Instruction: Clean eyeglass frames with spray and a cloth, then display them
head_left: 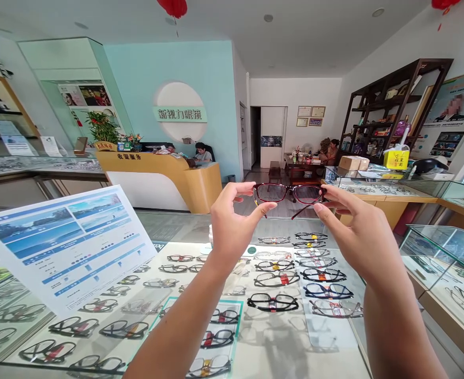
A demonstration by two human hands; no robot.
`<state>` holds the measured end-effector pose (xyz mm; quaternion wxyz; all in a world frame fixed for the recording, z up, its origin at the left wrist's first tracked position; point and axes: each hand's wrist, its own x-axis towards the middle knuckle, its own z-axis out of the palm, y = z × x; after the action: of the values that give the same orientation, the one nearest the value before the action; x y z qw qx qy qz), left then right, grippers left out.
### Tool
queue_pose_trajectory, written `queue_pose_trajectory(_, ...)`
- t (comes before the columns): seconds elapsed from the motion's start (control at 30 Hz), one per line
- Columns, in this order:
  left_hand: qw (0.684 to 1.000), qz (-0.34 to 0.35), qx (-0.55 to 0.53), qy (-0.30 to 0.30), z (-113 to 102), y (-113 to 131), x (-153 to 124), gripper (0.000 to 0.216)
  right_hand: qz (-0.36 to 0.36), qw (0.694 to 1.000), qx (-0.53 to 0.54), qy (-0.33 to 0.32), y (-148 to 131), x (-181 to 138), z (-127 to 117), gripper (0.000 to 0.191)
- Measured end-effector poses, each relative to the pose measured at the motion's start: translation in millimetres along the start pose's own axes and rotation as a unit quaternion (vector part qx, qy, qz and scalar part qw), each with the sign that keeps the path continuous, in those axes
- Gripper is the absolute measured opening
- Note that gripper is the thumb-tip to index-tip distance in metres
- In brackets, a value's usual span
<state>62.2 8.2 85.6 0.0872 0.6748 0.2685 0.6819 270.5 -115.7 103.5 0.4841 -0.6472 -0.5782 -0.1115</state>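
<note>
A pair of dark red eyeglasses (pixel 289 193) is held up above the display case, its temples partly unfolded. My left hand (pixel 237 216) pinches the left end of the frame between thumb and fingers. At the other end, my right hand (pixel 348 216) grips the right hinge area the same way. Below both hands lie rows of eyeglasses in the glass case, among them a black pair (pixel 273 301) and a blue pair (pixel 328 291). Some carry red or yellow tags.
A printed card (pixel 66 242) stands on the glass at left. Beyond is a wooden reception counter (pixel 160 181) with people seated behind it. More glass cases (pixel 448 263) line the right side, near a dark wooden shelf (pixel 385 113) and a yellow bag (pixel 396 159).
</note>
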Motion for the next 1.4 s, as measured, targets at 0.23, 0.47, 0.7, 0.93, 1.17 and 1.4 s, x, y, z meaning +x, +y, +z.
queue_pose_trajectory(0.23, 0.999, -0.046, -0.013, -0.026, -2, -4, 3, 0.057, 0.006, 1.000, 0.003, 0.007, -4, 0, -1, 0.050)
queue_pose_trajectory(0.47, 0.996, -0.031, -0.080, -0.026, 3, -14, 5, 0.054, -0.013, 0.999, 0.036, 0.026, -5, -1, 0, 0.047)
queue_pose_trajectory(0.7, 0.993, 0.084, -0.061, 0.063, 17, -14, -8, 0.052, -0.027, 0.997, 0.058, 0.049, -4, 1, 5, 0.045)
queue_pose_trajectory(0.93, 0.985, 0.096, -0.120, 0.073, 23, -30, -5, 0.058, -0.081, 0.990, 0.032, 0.108, -15, -2, 22, 0.042)
queue_pose_trajectory(1.17, 0.991, 0.056, -0.104, 0.070, 28, -39, -5, 0.066, -0.086, 0.989, 0.044, 0.113, -16, -1, 36, 0.044)
queue_pose_trajectory(1.4, 0.975, 0.131, 0.050, 0.170, 25, -28, -11, 0.064, -0.020, 0.963, 0.261, 0.063, 1, 16, 57, 0.043)
